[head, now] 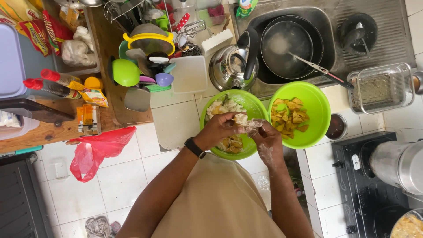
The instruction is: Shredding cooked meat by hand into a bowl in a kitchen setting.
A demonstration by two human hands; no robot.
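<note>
Above the near green plastic bowl (254,107), left hand (220,128) and flour-dusted right hand (265,137) meet, fingers curled closed together around a pale sticky lump of dough (245,122). Bowl holds white batter and fried pieces, resting on the white tiled desk (176,119). Just right, touching: second green bowl of golden chips (291,117). Behind: steel kettle (229,66), sink with dark pan (286,46).

Red-yellow packets (33,26) top left; orange carton (89,119) on wooden shelf; green pouch (245,6) behind sink.
</note>
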